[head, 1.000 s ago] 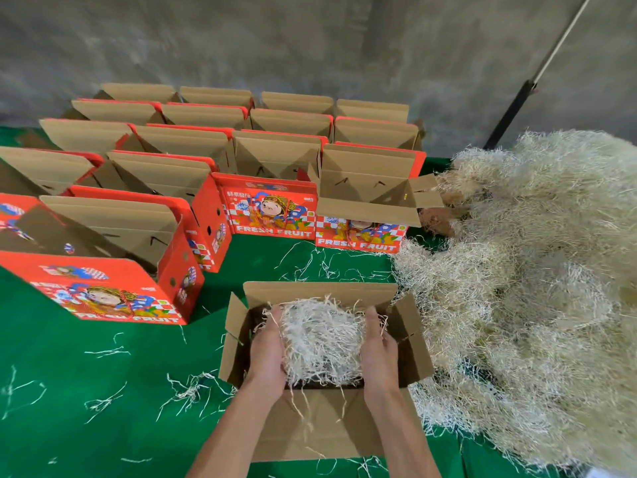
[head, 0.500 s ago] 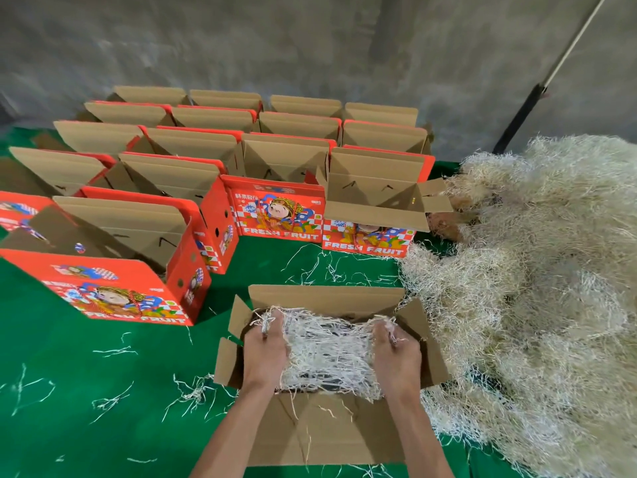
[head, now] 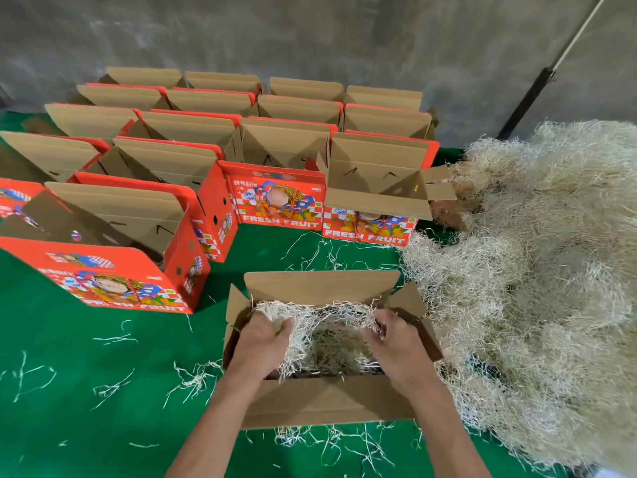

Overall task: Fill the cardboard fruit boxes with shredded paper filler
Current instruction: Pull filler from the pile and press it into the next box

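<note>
Shredded paper (head: 319,334) sits in nearest box (head: 322,350) on counter (head: 86,357). Left hand (head: 260,345) & right hand (head: 393,346) are curled into filler at opposite ends. Filler should be spread outward, pressed to corners, centre hollow evened; bulk pile (head: 537,270) is just beside, right.

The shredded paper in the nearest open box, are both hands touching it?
Touching. The head view shows the left hand and right hand inside the box, fingers sunk into the shredded paper at either side.

Both hands (head: 262,346) have spread the filler (head: 327,336) apart (hollow now mid-box)
</note>
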A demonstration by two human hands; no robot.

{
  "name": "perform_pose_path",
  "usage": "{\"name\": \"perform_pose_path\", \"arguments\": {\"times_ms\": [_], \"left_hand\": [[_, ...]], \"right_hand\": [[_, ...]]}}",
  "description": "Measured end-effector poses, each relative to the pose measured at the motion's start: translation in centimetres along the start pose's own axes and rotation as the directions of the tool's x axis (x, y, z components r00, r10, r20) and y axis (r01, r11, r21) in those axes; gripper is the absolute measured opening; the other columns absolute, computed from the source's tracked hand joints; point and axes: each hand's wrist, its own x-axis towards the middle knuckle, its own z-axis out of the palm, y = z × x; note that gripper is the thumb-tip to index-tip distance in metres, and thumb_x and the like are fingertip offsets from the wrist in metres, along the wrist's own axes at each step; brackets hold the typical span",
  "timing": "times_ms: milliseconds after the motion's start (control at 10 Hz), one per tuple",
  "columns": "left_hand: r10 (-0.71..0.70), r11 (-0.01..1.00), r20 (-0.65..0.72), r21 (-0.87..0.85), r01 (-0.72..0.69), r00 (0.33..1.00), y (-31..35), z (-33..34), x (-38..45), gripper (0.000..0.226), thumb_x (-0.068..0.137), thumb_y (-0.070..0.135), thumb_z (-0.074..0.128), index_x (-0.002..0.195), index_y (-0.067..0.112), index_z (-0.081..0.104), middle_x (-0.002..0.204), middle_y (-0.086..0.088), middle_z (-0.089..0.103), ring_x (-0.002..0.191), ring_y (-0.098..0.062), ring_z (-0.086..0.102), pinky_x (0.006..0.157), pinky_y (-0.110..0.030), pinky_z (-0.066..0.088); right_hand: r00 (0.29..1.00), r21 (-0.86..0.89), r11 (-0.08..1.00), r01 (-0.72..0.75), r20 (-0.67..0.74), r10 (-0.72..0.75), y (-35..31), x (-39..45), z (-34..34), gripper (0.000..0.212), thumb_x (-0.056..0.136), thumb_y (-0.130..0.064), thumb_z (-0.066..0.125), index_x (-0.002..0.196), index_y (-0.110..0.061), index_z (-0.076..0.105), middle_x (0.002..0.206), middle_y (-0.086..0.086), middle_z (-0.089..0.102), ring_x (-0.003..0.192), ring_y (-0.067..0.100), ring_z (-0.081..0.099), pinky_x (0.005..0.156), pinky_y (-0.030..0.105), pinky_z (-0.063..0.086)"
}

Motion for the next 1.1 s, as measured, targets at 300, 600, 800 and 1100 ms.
{"name": "perform_pose_path", "arguments": {"times_ms": [300,600,800,1100], "left_hand": [[0.173,0.96,-0.177,0.251,-0.125,0.969,2.0,-3.8,-2.8,0.041,0.089,0.055,0.067,0.107,0.018,0.063,0.088,0.01,0.056,0.063,0.003,0.048,0.064,-0.013,0.037],[0.167,0.66,0.514,0.576,-0.482,0.842,3.3,3.2,3.0,0.007,0.095,0.012,0.056,0.101,0.012,0.058,0.1,-0.008,0.064,0.089,-0.026,0.064,0.07,-0.035,0.049],[0.013,0.718,0.515,0.592,-0.366,0.857,-0.6,6.2,7.9,0.026,0.102,0.009,0.046,0.124,0.001,0.058,0.098,-0.01,0.059,0.101,-0.027,0.059,0.092,-0.035,0.048],[-0.12,0.345,0.521,0.82,-0.456,0.845,-2.8,8.3,9.5,0.088,0.094,0.024,0.063,0.16,0.012,0.006,0.166,-0.017,0.008,0.153,-0.032,0.011,0.122,-0.046,0.021]], "right_hand": [[0.971,-0.105,0.972,0.209,0.141,-0.193,-2.1,2.1,-1.4,0.012,0.098,-0.007,0.06,0.1,-0.013,0.07,0.087,0.001,0.072,0.043,-0.004,0.056,0.045,0.008,0.043],[0.84,-0.524,0.721,0.453,0.522,-0.149,-1.8,7.1,5.6,0.026,0.09,0.002,0.059,0.113,-0.009,0.062,0.113,0.01,0.064,0.106,0.028,0.062,0.095,0.041,0.052],[0.794,-0.568,0.708,0.42,0.608,0.018,0.0,9.2,8.7,0.035,0.104,-0.023,0.042,0.126,-0.006,0.062,0.13,0.017,0.061,0.119,0.028,0.057,0.086,0.027,0.039],[0.77,-0.649,0.655,0.388,0.619,0.157,1.8,9.8,9.3,0.05,0.108,-0.018,0.037,0.155,-0.003,0.026,0.153,0.019,0.039,0.14,0.033,0.039,0.113,0.037,0.033]]}}
